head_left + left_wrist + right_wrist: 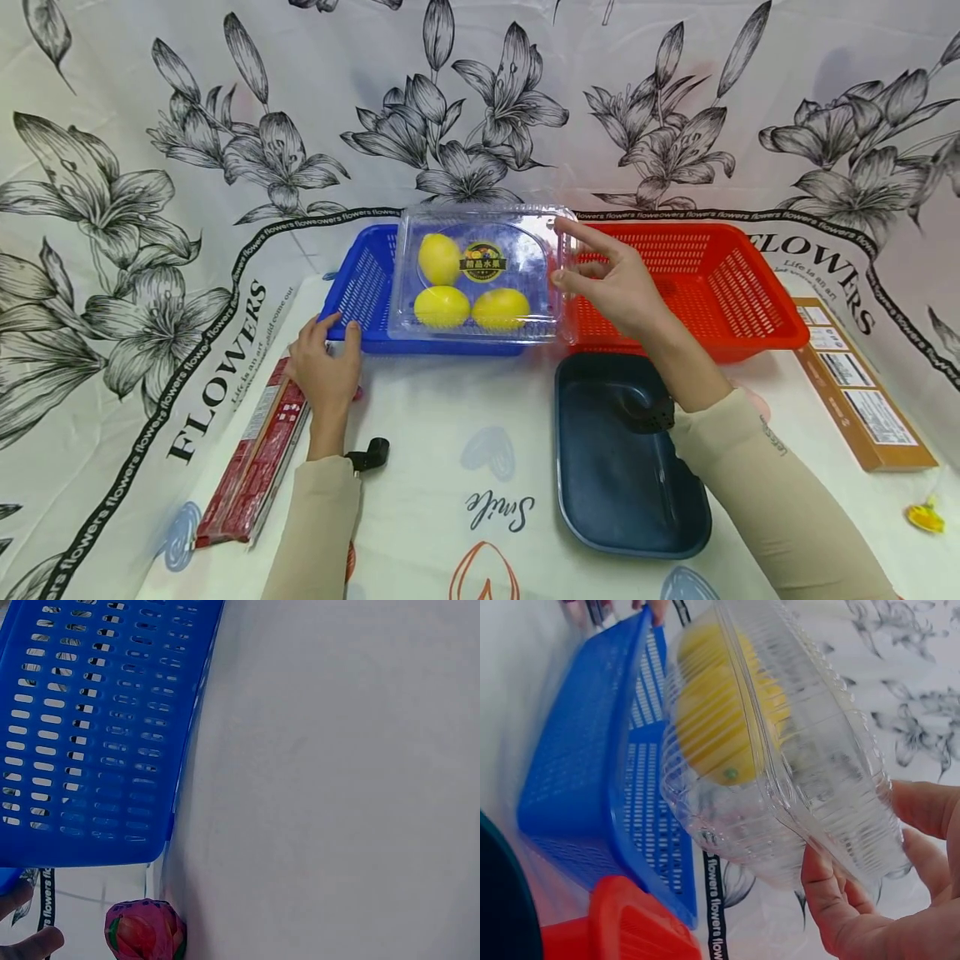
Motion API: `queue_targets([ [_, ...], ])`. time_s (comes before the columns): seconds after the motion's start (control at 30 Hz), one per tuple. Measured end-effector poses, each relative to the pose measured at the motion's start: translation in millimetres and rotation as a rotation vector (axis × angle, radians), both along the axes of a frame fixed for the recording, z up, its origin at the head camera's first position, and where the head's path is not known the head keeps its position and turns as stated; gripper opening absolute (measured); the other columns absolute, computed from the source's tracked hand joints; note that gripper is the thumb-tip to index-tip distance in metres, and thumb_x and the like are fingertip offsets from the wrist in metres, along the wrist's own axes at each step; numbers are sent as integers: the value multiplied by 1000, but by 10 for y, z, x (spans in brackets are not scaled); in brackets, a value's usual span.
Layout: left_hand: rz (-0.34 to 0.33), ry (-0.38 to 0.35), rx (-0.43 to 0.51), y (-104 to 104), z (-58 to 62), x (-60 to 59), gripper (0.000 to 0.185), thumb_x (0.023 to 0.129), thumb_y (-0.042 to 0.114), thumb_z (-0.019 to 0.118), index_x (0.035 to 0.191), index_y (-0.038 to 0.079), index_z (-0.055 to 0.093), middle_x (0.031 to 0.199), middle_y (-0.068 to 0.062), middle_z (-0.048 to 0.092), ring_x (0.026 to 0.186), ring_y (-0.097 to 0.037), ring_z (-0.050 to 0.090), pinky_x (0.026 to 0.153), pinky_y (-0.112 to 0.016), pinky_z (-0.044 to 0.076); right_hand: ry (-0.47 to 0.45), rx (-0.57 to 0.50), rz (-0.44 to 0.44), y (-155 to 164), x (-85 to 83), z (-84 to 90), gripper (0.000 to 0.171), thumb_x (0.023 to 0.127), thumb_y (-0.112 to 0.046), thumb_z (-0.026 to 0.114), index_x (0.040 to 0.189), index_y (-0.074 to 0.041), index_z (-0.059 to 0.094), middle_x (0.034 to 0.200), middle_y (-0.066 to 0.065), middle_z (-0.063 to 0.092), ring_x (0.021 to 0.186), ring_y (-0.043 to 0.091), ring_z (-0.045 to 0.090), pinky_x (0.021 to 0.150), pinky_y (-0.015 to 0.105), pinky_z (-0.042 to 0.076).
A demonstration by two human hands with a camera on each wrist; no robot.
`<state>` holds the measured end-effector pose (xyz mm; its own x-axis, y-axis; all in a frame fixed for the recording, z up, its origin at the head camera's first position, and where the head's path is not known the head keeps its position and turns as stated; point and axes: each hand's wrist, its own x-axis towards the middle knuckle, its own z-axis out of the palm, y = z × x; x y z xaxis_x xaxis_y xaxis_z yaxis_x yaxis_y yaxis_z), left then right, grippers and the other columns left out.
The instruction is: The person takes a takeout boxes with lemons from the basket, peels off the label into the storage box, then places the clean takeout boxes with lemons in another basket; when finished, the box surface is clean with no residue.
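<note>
A clear plastic fruit box (480,237) with a dark round label hangs tilted over the blue basket (363,279). Three yellow lemons (502,309) lie inside it, gathered toward its left and lower side. My right hand (615,279) grips the box's right edge, with the thumb in front and the index finger stretched up near its upper corner. In the right wrist view the fingers pinch the box's end wall (855,817). At the blue basket's near left corner, my left hand (326,367) holds the rim, thumb spread apart.
On the right stands a red basket (750,287), close beside the blue one. Nearer sits a dark blue tub (630,492), under the right forearm. Red packaging (251,458) lies at the left, a brown carton (866,392) and a small yellow item (925,518) at the right.
</note>
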<state>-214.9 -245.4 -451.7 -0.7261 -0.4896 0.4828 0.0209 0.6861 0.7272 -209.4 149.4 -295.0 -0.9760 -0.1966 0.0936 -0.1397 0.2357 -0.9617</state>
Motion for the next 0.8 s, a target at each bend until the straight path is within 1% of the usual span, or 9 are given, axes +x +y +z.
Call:
queue_targets([
  [0.1,-3,6,1,-4,-5,-2,47,93,47,66,127,16,71,147,-12,59,135,-39,48,106,-63,24,11,11,0,14,96,-24,63,97,-13,70,153,-34,47,151,7,46,103,15,69,72,21,58],
  [0.17,-5,6,2,-7,-15,-6,47,93,47,66,127,16,71,146,-12,59,135,-39,48,106,-63,24,18,8,1,12,158,-46,64,97,-12,69,153,-33,47,146,10,47,107,20,67,69,21,56],
  [0.27,-6,5,1,-16,-23,-13,47,93,48,66,127,17,71,146,-11,59,135,-38,48,106,-63,24,39,-7,7,-5,253,-90,65,96,-8,69,153,-30,48,145,11,46,111,26,62,72,20,58],
  [0.33,-6,3,2,-23,-20,-13,47,93,48,66,127,16,71,146,-10,60,134,-38,49,106,-63,24,56,-23,19,-25,316,-126,65,96,-6,69,153,-28,48,145,11,46,111,29,61,72,21,58],
  [0.4,-8,1,2,-31,-9,-7,47,93,48,66,127,16,72,145,-10,60,134,-38,49,105,-62,25,72,-31,31,-50,379,-166,66,95,-4,69,153,-26,48,144,11,46,108,30,60,76,22,60],
  [0.5,-16,2,6,-35,8,6,46,93,46,66,127,15,72,144,-9,61,133,-38,50,103,-63,26,81,-35,41,-95,470,-224,68,93,-2,70,153,-24,48,140,13,47,105,30,60,77,23,60],
  [0.6,-24,0,4,-38,17,12,46,93,46,66,126,14,73,144,-9,62,132,-38,50,101,-62,26,83,-40,49,-130,560,-274,68,92,1,71,153,-21,49,141,13,49,104,30,60,80,22,60],
  [0.67,-27,-1,1,-41,23,13,45,93,46,67,125,14,73,144,-9,62,132,-38,50,101,-62,27,82,-41,55,-142,624,-299,68,91,1,71,152,-21,49,145,11,49,104,31,60,81,22,60],
  [0.8,-28,-12,-8,-51,26,7,45,93,46,67,124,14,73,143,-9,63,131,-38,51,100,-62,28,71,-19,66,-147,756,-354,69,92,-1,71,152,-25,49,144,12,50,100,27,63,82,22,60],
])
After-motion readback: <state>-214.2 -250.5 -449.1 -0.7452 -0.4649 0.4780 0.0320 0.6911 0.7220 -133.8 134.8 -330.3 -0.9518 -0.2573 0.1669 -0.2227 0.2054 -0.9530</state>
